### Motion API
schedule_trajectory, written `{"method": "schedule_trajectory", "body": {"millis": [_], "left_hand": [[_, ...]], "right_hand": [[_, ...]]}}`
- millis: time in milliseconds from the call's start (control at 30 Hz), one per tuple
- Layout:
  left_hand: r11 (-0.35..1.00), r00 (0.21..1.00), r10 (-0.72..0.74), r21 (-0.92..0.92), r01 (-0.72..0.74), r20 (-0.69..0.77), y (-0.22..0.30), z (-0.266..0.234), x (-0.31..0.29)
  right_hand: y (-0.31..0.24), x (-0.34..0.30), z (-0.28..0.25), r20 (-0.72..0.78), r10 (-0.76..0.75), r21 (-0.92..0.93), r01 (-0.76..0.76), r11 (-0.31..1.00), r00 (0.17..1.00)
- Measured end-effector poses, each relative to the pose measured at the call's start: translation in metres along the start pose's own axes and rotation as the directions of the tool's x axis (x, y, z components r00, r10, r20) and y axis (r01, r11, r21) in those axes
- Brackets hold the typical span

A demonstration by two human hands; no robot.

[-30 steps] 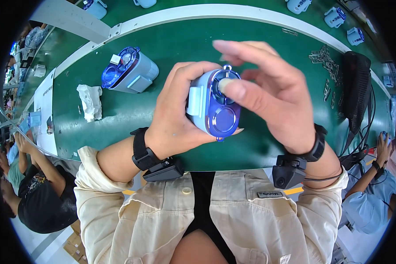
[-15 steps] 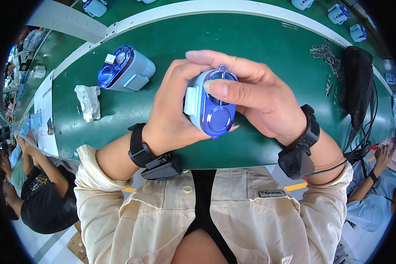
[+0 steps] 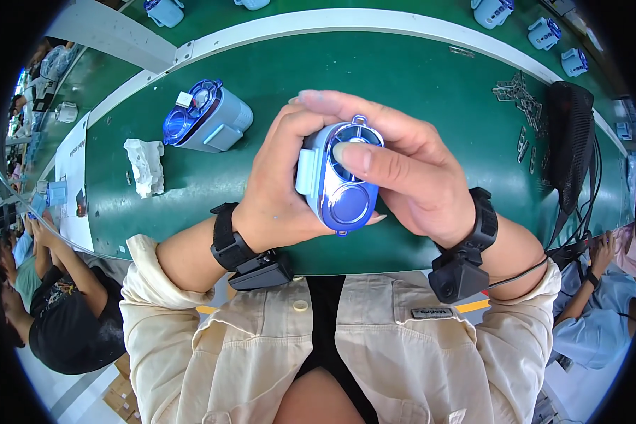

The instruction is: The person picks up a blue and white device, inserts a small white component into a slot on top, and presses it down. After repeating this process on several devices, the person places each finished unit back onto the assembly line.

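A light-blue plastic device housing (image 3: 348,206) with a glossy dark-blue top is held between both hands above the table. The top carries a round opening at its far end and a raised circle at its near end. Wrapped round the left side and underneath is my left hand (image 3: 270,169), closed on the body. My right hand (image 3: 418,169) grips the far right side, its thumb pressing at the round opening, which it partly covers. At the far left of the table a similar housing (image 3: 219,127) lies tilted, a small white piece (image 3: 184,99) on its top.
Crumpled white paper (image 3: 145,168) lies on the green table (image 3: 318,71). Small metal parts (image 3: 519,99) and a black mesh pouch (image 3: 571,148) with cables sit at the right. Beyond the white rail (image 3: 374,21) stand several more housings. Other people (image 3: 74,304) work on either side.
The housing in my hands has shifted slightly downward in view. My right wrist has moved a little to the left, while both hands keep their hold and the thumb stays at the opening.
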State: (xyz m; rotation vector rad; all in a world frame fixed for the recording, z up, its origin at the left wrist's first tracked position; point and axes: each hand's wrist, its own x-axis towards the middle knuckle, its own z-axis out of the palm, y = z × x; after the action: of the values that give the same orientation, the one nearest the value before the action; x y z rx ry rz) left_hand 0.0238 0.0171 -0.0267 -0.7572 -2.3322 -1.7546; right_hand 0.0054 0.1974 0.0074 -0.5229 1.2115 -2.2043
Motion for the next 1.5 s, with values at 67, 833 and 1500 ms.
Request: {"method": "schedule_trajectory", "body": {"millis": [67, 833, 1500], "left_hand": [[0.999, 0.999, 0.044, 0.002, -0.044, 0.016, -0.002, 0.001, 0.002], [1.000, 1.000, 0.000, 0.013, 0.000, 0.013, 0.010, -0.009, 0.007], [0.997, 0.987, -0.029, -0.070, 0.018, -0.157, 0.007, -0.011, 0.006]], "right_hand": [[0.000, 0.000, -0.001, -0.003, 0.000, -0.016, 0.000, 1.000, 1.000], [-0.101, 0.102, -0.175, -0.456, -0.481, -0.742, -0.022, 0.670, 0.749], [-0.108, 0.104, -0.090, -0.060, 0.007, -0.829, -0.054, 0.557, 0.998]]}}
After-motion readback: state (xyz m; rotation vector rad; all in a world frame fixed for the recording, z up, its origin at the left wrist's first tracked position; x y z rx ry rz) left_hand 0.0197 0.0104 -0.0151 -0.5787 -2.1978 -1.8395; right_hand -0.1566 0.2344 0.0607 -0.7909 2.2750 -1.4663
